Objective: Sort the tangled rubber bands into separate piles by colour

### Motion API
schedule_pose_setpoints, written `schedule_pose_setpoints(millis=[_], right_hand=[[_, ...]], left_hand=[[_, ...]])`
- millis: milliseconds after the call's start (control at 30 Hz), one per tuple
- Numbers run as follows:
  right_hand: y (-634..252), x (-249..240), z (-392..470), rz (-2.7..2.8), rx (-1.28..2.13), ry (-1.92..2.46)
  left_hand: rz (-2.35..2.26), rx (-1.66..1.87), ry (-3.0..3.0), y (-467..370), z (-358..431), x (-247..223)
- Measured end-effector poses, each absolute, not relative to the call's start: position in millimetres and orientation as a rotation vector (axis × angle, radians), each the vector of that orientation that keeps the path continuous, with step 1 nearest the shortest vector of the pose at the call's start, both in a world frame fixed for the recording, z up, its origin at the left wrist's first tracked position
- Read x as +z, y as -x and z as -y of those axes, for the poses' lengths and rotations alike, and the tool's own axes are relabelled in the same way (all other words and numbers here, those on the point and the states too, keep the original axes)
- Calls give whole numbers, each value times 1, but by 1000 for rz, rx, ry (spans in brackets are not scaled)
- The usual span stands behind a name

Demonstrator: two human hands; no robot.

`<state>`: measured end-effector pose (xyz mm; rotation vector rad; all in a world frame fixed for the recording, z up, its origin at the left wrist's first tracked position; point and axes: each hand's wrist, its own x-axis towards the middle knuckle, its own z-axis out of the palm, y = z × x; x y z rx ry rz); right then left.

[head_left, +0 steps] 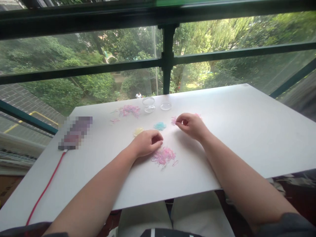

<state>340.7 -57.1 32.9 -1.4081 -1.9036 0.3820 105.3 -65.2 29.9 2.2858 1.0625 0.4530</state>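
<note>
My left hand [147, 143] rests just above the table, thumb and fingers curled close together at the upper edge of a pile of pink, thin rubber bands [164, 155]. Whatever its fingertips hold is too small to make out. Farther right, my right hand [191, 124] is closed in a pinch beside a small purple-pink pile of bands [173, 120]; anything between its fingertips cannot be made out. Between the hands lies a blue pile of bands [160, 125]. A pale yellow pile [138, 132] sits behind my left hand. Some pink bands [198, 116] show behind my right hand.
Toward the far edge of the white table [247, 131] are a mixed pink pile [129, 111], a clear round container [148, 105] and a clear shallow lid [166, 106]. On the left lies a blurred phone [76, 133] with a red cable [46, 187]. Green-framed windows stand beyond.
</note>
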Motion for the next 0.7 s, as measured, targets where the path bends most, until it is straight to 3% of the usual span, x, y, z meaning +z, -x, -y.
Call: schedule_pose_setpoints(millis=[200,700], right_hand=[[-365,31,45,1623,264,1630],[-342,17,29,1902,136,1616]], left_hand=[[-1079,432,-2302,-104,65,30],[-1086,435,-2309,-103,63,29]])
